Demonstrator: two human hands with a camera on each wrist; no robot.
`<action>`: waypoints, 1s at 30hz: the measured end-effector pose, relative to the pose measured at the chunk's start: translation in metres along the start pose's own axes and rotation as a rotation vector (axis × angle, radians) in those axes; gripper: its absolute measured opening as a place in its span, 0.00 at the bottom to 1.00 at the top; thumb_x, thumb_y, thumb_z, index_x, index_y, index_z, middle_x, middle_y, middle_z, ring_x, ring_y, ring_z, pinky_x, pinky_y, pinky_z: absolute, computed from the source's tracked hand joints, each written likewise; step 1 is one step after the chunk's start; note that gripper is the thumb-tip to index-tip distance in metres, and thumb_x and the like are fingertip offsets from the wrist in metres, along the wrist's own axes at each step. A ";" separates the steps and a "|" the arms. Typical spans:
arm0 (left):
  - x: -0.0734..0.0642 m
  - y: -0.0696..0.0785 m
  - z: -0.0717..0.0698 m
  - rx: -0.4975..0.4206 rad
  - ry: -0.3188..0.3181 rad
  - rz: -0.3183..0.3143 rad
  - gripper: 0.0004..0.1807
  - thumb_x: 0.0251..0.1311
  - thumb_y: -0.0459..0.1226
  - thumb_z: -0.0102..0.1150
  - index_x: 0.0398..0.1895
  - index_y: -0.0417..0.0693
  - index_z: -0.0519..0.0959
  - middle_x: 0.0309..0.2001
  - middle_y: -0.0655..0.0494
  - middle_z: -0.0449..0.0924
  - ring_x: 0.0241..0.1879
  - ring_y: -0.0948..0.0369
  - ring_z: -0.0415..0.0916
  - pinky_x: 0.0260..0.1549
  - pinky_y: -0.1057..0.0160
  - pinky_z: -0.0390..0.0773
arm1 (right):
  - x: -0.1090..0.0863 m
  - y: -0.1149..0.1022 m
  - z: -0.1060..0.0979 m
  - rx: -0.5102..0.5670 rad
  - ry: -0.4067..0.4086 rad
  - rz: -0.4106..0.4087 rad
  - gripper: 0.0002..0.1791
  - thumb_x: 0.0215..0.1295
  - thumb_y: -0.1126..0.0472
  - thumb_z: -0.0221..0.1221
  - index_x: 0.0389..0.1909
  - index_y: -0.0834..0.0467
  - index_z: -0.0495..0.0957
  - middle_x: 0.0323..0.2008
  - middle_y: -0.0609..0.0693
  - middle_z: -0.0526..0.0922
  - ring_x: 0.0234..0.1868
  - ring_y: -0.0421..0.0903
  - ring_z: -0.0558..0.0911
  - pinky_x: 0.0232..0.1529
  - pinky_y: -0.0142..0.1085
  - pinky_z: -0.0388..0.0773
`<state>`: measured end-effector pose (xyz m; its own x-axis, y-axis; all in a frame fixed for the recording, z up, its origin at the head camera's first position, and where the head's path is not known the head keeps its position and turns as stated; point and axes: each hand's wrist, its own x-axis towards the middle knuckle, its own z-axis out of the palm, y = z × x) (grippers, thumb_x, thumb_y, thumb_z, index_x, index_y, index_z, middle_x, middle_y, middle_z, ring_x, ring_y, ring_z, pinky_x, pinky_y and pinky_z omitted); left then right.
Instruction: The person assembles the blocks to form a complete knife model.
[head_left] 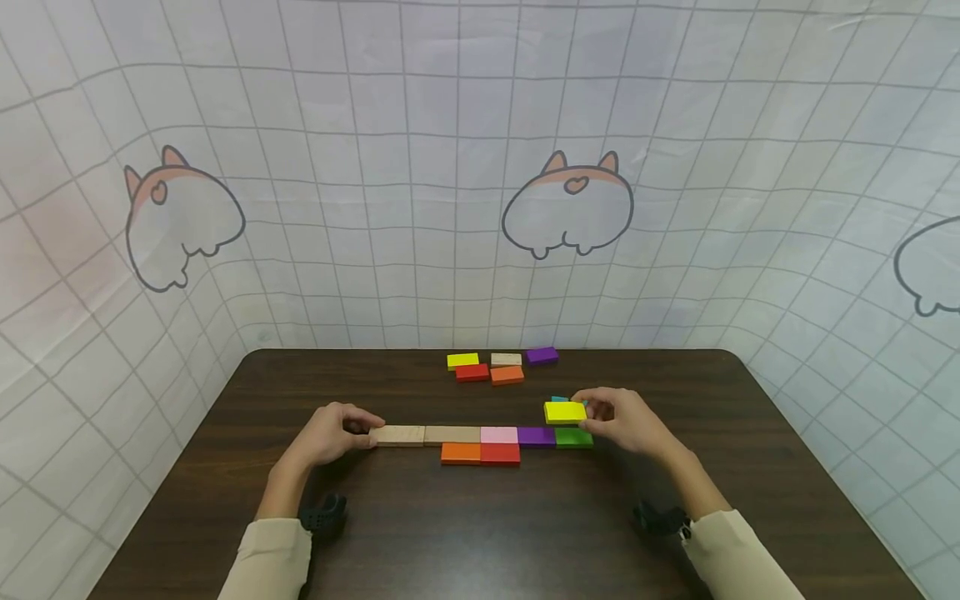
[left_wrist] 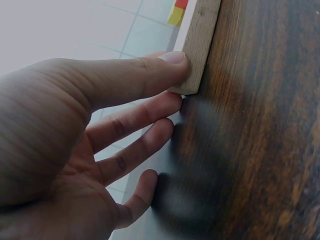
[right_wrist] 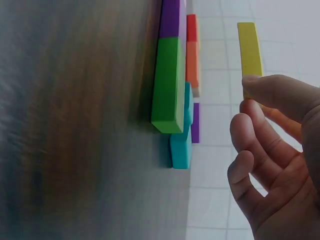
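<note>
My left hand [head_left: 334, 431] pinches the left end of a plain wooden block [head_left: 398, 436] between thumb and fingers. That block lies flat at the end of a straight row, followed by another plain wooden block [head_left: 452, 435], a pink block [head_left: 498, 435], a purple block [head_left: 536, 437] and a green block [head_left: 573, 438]. Against the row's near side lie an orange block [head_left: 461, 453] and a red block [head_left: 500, 453]. My right hand [head_left: 625, 417] holds a yellow block [right_wrist: 250, 49] by one end, raised off the table near the green block. Cyan blocks [right_wrist: 181, 150] show behind the green one.
At the far edge of the dark wooden table [head_left: 480, 533] lies a loose group: a yellow block [head_left: 462, 361], a red one [head_left: 472, 373], a plain one [head_left: 506, 359], an orange one [head_left: 507, 376] and a purple one [head_left: 542, 356]. A gridded curtain [head_left: 420, 250] hangs behind.
</note>
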<state>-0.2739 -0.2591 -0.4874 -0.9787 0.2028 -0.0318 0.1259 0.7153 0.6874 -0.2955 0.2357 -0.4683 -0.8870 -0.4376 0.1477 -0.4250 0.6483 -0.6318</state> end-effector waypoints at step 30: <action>-0.001 0.001 0.000 0.003 0.005 0.000 0.12 0.60 0.35 0.72 0.47 0.51 0.90 0.41 0.55 0.86 0.37 0.60 0.77 0.39 0.59 0.77 | -0.030 -0.014 0.033 -0.025 -0.165 0.003 0.18 0.63 0.61 0.70 0.53 0.60 0.83 0.29 0.41 0.78 0.27 0.34 0.73 0.30 0.30 0.73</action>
<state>-0.2729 -0.2589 -0.4865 -0.9794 0.1999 -0.0282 0.1266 0.7169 0.6855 -0.2573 0.2197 -0.4889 -0.8474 -0.5306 0.0180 -0.4288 0.6641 -0.6125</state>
